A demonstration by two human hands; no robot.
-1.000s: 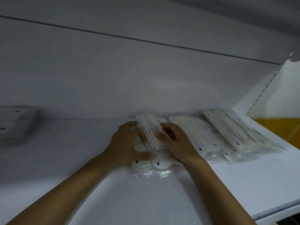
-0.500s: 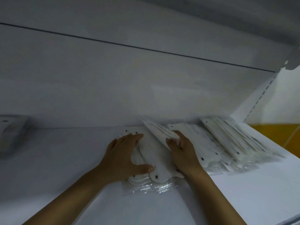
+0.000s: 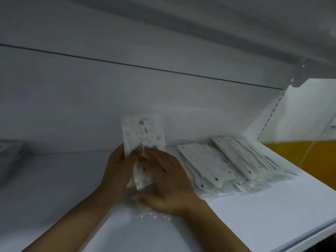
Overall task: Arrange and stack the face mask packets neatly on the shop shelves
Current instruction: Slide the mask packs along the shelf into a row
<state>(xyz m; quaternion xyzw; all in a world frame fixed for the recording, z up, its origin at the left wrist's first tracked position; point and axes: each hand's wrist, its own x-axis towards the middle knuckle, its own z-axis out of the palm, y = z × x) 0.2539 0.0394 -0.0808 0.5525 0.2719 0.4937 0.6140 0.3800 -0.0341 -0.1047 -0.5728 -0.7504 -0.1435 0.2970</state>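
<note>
Face mask packets [image 3: 143, 140] (light, floppy, slick film, best held by their edges) stand upright near the shelf's [image 3: 254, 211] back edge, left hand [image 3: 118, 171] and right hand [image 3: 167, 180] clasping them, beside the slumped rows [image 3: 227, 164].

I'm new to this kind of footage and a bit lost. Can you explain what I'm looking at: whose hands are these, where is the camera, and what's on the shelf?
There is no machine here: a person wears a camera on the head, so the single view looks forward and down along their own arms. The white surface is a shop shelf with a back wall behind it. The left hand and the right hand together hold up a bundle of face mask packets, standing on end; the picture is blurred there. To the right, more packets lie on the shelf in leaning, overlapping rows. At the far left edge is another grey object, too dim to identify.
</note>
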